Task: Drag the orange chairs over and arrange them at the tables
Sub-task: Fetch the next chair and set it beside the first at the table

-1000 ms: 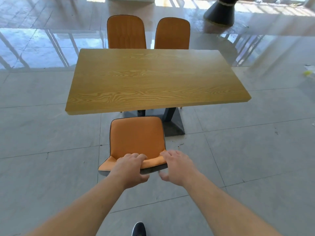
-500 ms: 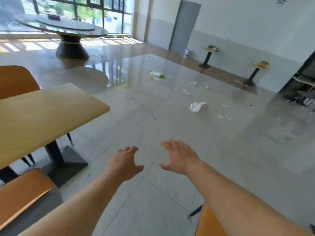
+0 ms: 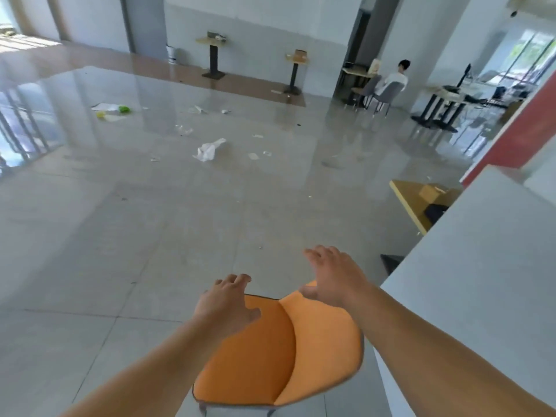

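Observation:
An orange chair stands right below me at the bottom centre, its seat and backrest seen from above. My left hand hovers over the seat's far left corner, fingers spread and curled, holding nothing. My right hand is stretched out above the top of the backrest, fingers apart, also with nothing in it. Neither hand grips the chair. A wooden table shows only a corner at the right, partly hidden by a wall.
A grey wall or pillar rises close on the right. Scraps of paper and litter lie on the shiny tiled floor ahead. Two small pedestal tables stand by the far wall. A person sits at a far table.
My view has swung right, away from the wooden table and its tucked-in chair. Both hands let go of that chair and now hover open over another orange chair.

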Tool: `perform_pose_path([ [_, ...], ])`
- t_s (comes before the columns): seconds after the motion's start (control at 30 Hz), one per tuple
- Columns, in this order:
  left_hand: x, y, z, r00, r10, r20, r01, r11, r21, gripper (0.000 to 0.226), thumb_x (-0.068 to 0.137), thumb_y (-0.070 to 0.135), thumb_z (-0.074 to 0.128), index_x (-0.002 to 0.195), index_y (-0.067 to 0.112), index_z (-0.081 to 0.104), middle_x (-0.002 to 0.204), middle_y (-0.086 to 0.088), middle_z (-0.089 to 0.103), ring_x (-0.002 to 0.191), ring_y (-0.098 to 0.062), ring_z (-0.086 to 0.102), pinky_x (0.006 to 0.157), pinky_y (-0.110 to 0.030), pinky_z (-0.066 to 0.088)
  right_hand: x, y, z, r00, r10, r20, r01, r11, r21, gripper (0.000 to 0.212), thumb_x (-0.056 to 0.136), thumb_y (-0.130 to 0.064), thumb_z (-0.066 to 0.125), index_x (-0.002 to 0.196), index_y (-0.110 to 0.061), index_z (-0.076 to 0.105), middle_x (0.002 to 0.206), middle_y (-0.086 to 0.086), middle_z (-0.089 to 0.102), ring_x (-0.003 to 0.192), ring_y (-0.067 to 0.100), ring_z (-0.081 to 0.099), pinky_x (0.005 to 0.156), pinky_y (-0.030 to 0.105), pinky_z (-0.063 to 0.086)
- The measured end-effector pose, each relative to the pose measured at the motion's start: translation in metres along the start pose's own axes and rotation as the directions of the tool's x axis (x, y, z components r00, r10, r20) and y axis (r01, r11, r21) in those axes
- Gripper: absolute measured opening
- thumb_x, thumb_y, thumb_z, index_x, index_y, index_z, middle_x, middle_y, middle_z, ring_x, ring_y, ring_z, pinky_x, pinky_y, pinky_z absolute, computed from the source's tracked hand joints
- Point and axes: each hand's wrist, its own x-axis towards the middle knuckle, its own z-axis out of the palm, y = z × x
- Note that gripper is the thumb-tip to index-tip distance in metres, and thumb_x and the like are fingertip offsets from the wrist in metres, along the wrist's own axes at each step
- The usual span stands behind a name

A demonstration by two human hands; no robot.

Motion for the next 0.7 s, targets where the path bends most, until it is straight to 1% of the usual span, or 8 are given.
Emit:
perform_pose_path([
  [0.1, 0.033, 0.058, 0.032, 0.997, 0.045, 0.058, -0.047, 0.999, 0.028, 0.080, 0.086, 0.058, 0.065, 0.156, 0.035, 0.031, 0.158, 0.008, 0.041, 0.139, -0.020, 0.041, 0.098, -0.039, 0.050, -0.015, 0.063, 0.016, 0.997, 0.067, 0.023, -0.068, 0.997, 0.024, 0.090, 0.089, -0.068, 0.058, 0.158, -0.019, 0.029, 0.155, 0.008, 0.042, 0.136, 0.033, 0.040, 0.109, 0.047, 0.038],
  [0.17, 0.065, 0.091, 0.049, 0.992, 0.082, 0.091, -0.085, 0.996, 0.028, 0.080, 0.086, 0.058, 0.064, 0.156, 0.034, 0.032, 0.157, 0.007, 0.042, 0.139, -0.022, 0.042, 0.099, -0.041, 0.049, -0.020, 0.099, 0.025, 0.994, 0.101, 0.031, -0.102, 0.995, 0.023, 0.088, 0.089, -0.068, 0.059, 0.157, -0.020, 0.030, 0.156, 0.008, 0.042, 0.137, 0.032, 0.041, 0.110, 0.047, 0.038],
  [0.27, 0.122, 0.133, 0.074, 0.982, 0.142, 0.128, -0.142, 0.990, -0.008, 0.080, 0.087, 0.058, 0.065, 0.155, 0.031, 0.033, 0.155, 0.004, 0.044, 0.138, -0.024, 0.042, 0.103, -0.045, 0.048, -0.018, 0.148, 0.040, 0.989, 0.142, 0.043, -0.142, 0.990, 0.007, 0.087, 0.090, -0.067, 0.061, 0.157, -0.022, 0.030, 0.159, 0.008, 0.040, 0.139, 0.032, 0.041, 0.111, 0.047, 0.037],
  [0.37, 0.171, 0.168, 0.096, 0.970, 0.181, 0.162, -0.175, 0.983, -0.051, 0.081, 0.087, 0.060, 0.066, 0.155, 0.030, 0.034, 0.154, 0.003, 0.045, 0.138, -0.025, 0.043, 0.104, -0.046, 0.048, -0.009, 0.189, 0.052, 0.978, 0.172, 0.115, -0.172, 0.985, -0.006, 0.086, 0.090, -0.065, 0.062, 0.157, -0.023, 0.030, 0.158, 0.008, 0.041, 0.138, 0.032, 0.042, 0.111, 0.046, 0.038],
  [0.47, 0.208, 0.191, 0.110, 0.966, 0.176, 0.190, -0.167, 0.984, -0.062, 0.081, 0.087, 0.061, 0.067, 0.155, 0.030, 0.035, 0.154, 0.002, 0.047, 0.139, -0.026, 0.043, 0.106, -0.047, 0.046, 0.009, 0.220, 0.058, 0.976, 0.151, 0.157, -0.150, 0.988, -0.020, 0.085, 0.089, -0.064, 0.064, 0.157, -0.024, 0.031, 0.156, 0.007, 0.043, 0.137, 0.031, 0.044, 0.111, 0.045, 0.038],
  [0.6, 0.246, 0.203, 0.121, 0.972, 0.132, 0.195, -0.123, 0.991, -0.059, 0.081, 0.086, 0.059, 0.068, 0.154, 0.029, 0.036, 0.154, 0.001, 0.047, 0.140, -0.027, 0.041, 0.107, -0.048, 0.045, 0.050, 0.250, 0.062, 0.987, 0.082, 0.135, -0.084, 0.996, 0.007, 0.085, 0.090, -0.062, 0.064, 0.157, -0.024, 0.031, 0.159, 0.008, 0.041, 0.140, 0.030, 0.040, 0.113, 0.045, 0.035],
  [0.7, 0.260, 0.202, 0.131, 0.982, 0.083, 0.168, -0.072, 0.995, -0.069, 0.082, 0.086, 0.059, 0.070, 0.155, 0.029, 0.036, 0.156, 0.001, 0.047, 0.141, -0.027, 0.042, 0.105, -0.050, 0.047, 0.079, 0.259, 0.077, 0.990, -0.011, 0.140, 0.010, 1.000, 0.007, 0.085, 0.089, -0.063, 0.063, 0.156, -0.021, 0.033, 0.156, 0.010, 0.043, 0.137, 0.032, 0.042, 0.113, 0.047, 0.037],
])
